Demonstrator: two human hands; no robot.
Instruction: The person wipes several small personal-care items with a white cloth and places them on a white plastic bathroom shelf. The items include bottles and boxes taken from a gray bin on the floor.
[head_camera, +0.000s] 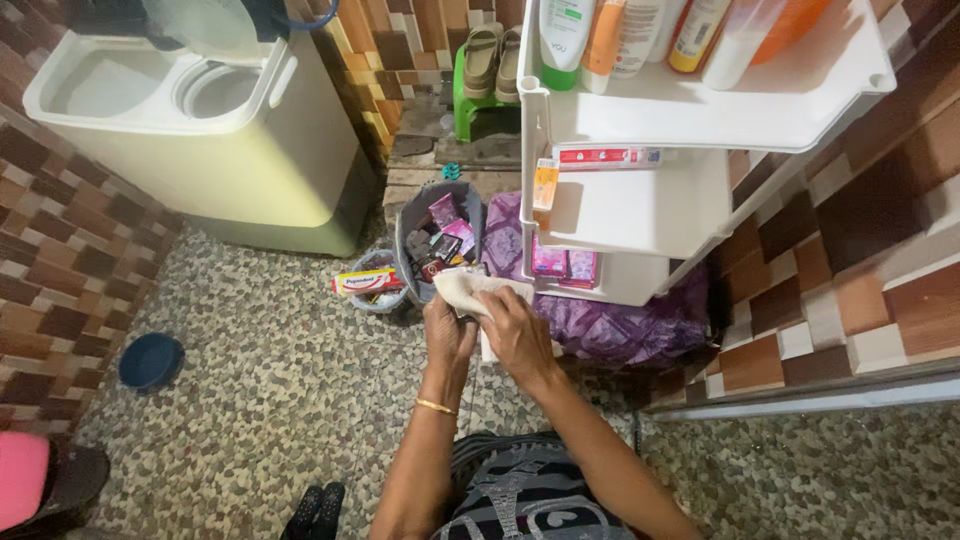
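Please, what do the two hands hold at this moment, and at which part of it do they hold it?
Both hands, left hand and right hand, hold one whitish cloth. They grip its lower, bunched part; the upper end sticks out free above the fingers.

Light is even and fairly bright, coming from above and a little to the right: the white shelf (700, 110) is the brightest surface and nearly washes out along its top tier. Shadows are soft. A dim patch lies under the lower tiers, over the purple bag (620, 325), and a faint one falls on the pebble floor (270, 400) below the hands (485, 325). The washer (200, 120) shows a mild sheen but no hard glare. Focus is sharp at the centre; the pale cloth (465, 288) is slightly soft. The wide lens bends the tiled walls and shelf edges outward toward the corners, and the pink object at the bottom left corner is blurred.
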